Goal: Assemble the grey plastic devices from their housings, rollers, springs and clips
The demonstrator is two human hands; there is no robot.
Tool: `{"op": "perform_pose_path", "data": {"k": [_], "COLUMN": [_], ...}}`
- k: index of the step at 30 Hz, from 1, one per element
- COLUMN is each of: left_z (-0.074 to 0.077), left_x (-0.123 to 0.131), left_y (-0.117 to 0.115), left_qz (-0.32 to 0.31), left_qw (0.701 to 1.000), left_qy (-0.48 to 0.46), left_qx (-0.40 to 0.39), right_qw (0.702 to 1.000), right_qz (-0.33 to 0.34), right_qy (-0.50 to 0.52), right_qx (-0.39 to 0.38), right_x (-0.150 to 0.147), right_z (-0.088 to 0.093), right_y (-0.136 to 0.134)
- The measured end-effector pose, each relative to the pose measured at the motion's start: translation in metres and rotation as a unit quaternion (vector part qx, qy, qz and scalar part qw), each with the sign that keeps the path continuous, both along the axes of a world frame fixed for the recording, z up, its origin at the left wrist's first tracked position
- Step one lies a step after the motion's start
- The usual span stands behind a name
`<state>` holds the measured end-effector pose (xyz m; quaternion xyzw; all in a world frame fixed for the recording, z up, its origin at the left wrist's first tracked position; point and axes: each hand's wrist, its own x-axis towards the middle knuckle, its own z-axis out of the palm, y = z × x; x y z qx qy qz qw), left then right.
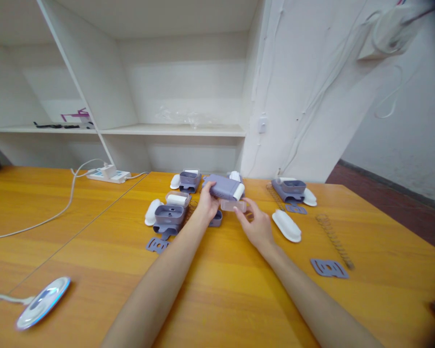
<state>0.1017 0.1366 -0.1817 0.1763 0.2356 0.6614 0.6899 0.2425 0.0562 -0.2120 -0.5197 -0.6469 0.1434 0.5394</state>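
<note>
My left hand (209, 202) grips a purple-grey plastic housing (223, 186), raised above the table and tilted, with a white piece (239, 191) at its right end. Just below it is a translucent plastic cover (232, 205); the fingers of my right hand (256, 223) close around its right end. Partly hidden behind my left hand, a purple-grey tray part (216, 220) rests on the table. To the right of my right hand lies a white oblong brush-like pad (286, 225).
Similar purple-grey part sets (169, 215) stand on the left, at the back (189, 181) and at the right (292, 189). A coil spring (335, 241) and a flat slotted plate (329, 268) lie at right. A power strip (108, 175) and a glowing corded disc (43, 303) are left.
</note>
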Motion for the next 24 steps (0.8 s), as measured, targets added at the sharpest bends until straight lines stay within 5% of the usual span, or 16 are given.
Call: {"op": "perform_pose_path", "data": {"k": [7,14,19,24], "left_z": [-0.001,-0.001,-0.001,-0.002], "left_x": [0.001,0.0,0.0,0.0], "left_y": [-0.006,-0.01,-0.011,-0.01], "left_qz": [-0.03,-0.055,-0.055,-0.048], "left_qw": [0.999,0.995,0.994,0.995], "left_qy": [0.013,0.067,0.077,0.078], "left_qx": [0.024,0.052,0.058,0.045], "right_qw": [0.987,0.918,0.895,0.906], "right_qz": [0.015,0.056,0.082,0.045], "right_qy": [0.159,0.389,0.432,0.417], "right_qx": [0.008,-0.057,-0.078,-0.053], "right_x": [-0.002,0.0,0.0,0.0], "right_z": [0.006,0.004,0.003,0.003], "right_y": [0.002,0.011,0.014,0.016]}}
